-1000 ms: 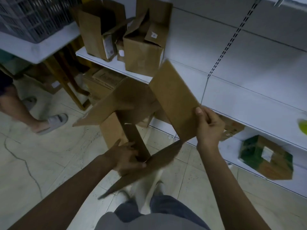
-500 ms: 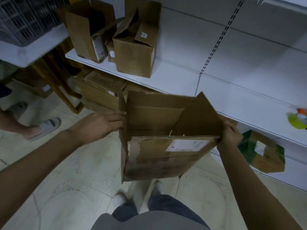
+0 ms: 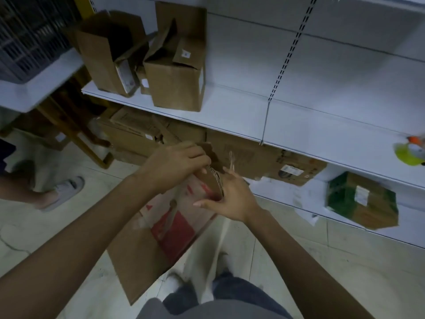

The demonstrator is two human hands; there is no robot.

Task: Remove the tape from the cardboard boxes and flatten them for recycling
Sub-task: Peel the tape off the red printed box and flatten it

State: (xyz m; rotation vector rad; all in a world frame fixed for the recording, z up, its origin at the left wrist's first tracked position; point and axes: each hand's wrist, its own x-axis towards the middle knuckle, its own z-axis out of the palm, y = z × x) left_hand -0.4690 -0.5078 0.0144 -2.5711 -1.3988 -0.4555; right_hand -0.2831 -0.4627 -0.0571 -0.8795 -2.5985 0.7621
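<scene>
Left hand (image 3: 181,164) grips top edge of flattened cardboard box (image 3: 142,256) | right hand (image 3: 230,199), fingers spread, holding nothing, braces its side | advice: keep top pinned, peel apparent tape strip (image 3: 173,208) slowly.

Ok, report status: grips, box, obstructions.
Left grip pinching box top edge. Right grip open, fingers against its side. Box hangs, looks flattened, red print showing. Nothing in the way.

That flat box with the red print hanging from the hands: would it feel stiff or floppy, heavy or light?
Probably light: the left hand grips the flat box by its top edge, while the right hand merely touches it. Likely fairly stiff: the panel hangs straight and its edge shows corrugation, though it may fold at creases.
</scene>
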